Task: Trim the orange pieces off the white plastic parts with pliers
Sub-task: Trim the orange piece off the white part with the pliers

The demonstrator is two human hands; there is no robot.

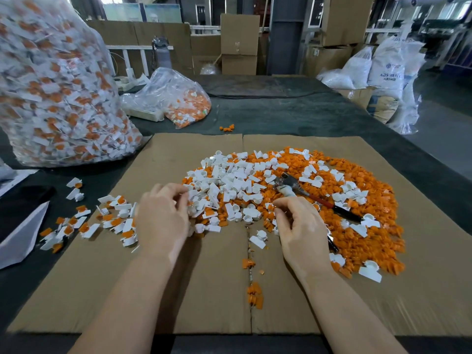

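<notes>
You look well into the job, though far from finished: ahead of your hands a heap of trimmed white parts point(229, 185) lies on orange offcuts point(357, 226), while untrimmed parts point(84, 223) wait just outside your left hand point(162, 221) and a full bag point(56, 85) stands beyond it. Both hands curl at the heap's near edge; your right hand point(301, 231) seems to pinch something small, the left I cannot tell. The pliers point(314, 195) lie unheld on the heap, just beyond your right fingers.

big bag point(51, 80): blurred, cut by left edge | pliers point(316, 198): half-buried in pile
</notes>
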